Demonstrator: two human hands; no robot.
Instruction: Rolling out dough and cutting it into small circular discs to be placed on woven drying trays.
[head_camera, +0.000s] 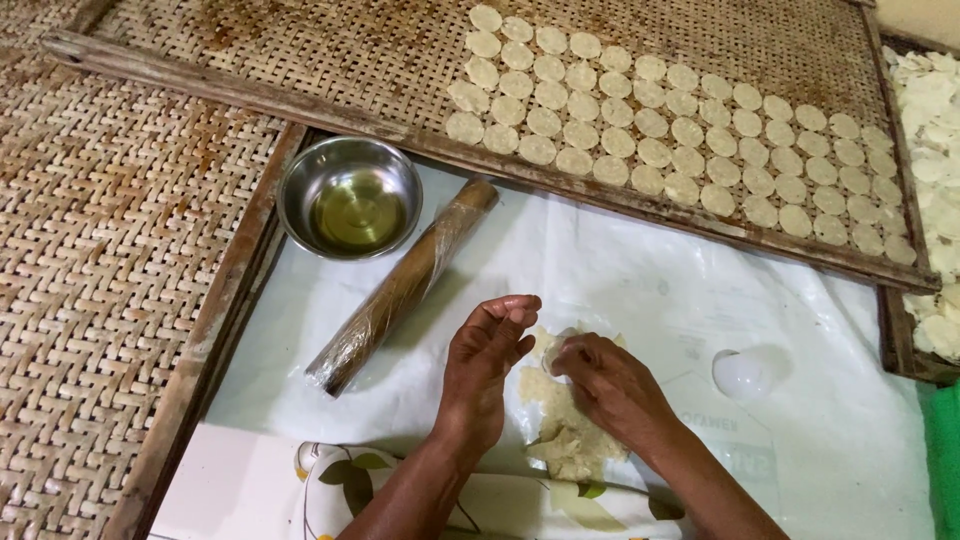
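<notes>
My left hand (487, 368) hovers with curled fingers just left of a flattened sheet of pale dough (560, 425) that lies on the white plastic sheet (620, 270). My right hand (607, 383) rests on the dough and pinches a small round piece at its top edge. A wooden rolling pin wrapped in clear film (405, 285) lies diagonally to the left of my hands. Behind it stands a steel bowl (350, 195) with a little yellowish oil in it.
A woven bamboo tray (330, 50) across the back holds several rows of small round dough discs (660, 130). Another woven tray (100, 280) lies at left. More pale discs (935, 180) pile at the right edge. A small white round cap (742, 375) sits right of my hands.
</notes>
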